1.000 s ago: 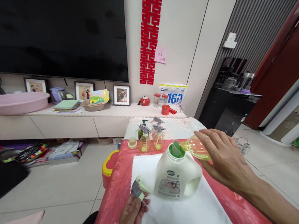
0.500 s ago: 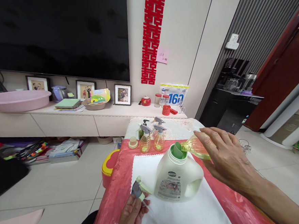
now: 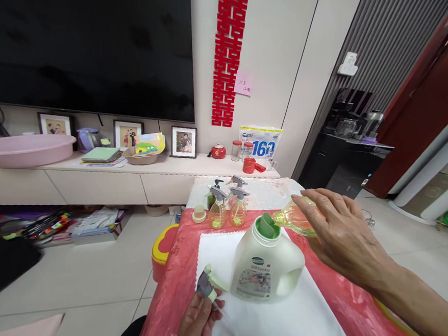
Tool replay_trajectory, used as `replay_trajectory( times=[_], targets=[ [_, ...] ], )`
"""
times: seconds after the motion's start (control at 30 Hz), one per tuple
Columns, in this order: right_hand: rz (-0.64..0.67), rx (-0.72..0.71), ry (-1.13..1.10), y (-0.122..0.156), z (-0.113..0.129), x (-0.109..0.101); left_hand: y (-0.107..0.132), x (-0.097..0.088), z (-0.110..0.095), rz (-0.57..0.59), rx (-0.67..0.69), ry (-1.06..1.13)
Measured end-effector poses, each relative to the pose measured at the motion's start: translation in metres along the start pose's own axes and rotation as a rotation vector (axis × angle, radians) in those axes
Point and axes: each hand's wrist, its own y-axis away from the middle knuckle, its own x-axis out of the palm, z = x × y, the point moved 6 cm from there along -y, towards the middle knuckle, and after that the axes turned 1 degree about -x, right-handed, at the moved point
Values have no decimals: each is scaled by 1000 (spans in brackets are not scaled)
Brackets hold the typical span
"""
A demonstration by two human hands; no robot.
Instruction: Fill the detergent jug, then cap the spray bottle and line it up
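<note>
My right hand (image 3: 344, 239) grips a small clear bottle of yellow liquid (image 3: 294, 220), tipped on its side with its mouth against the green spout of a big white detergent jug (image 3: 267, 265). The jug stands upright on a white cloth (image 3: 257, 314) spread over a red table cover (image 3: 172, 304). Low at the front, my left hand (image 3: 198, 326) pinches a grey and pale green spray head (image 3: 208, 284) just left of the jug.
Behind the jug stand three small spray bottles (image 3: 226, 206) and a loose cap (image 3: 198, 214). A yellow and red stool (image 3: 162, 246) sits left of the table. Beyond are a cabinet with photo frames (image 3: 183, 142), a pink basin (image 3: 25, 150) and a large dark screen.
The small bottle in my right hand has lifted slightly at its rear, still at the jug's spout. The left hand and spray head have hardly moved.
</note>
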Motion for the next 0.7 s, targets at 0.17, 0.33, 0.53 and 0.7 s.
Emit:
replay_trajectory(
  times=[0.17,0.33,0.53,0.7],
  targets=[
    [-20,-14,22,-3,0,-2,0,1,0,0,-9,4],
    [-10,-16,21,-5,-1,-2,1,2,0,-9,-7,4],
    [-19,-28,17,-6,0,-3,2,3,-1,-3,1,5],
    [-14,-37,25,-7,0,-2,3,5,-2,-3,1,5]
  ],
)
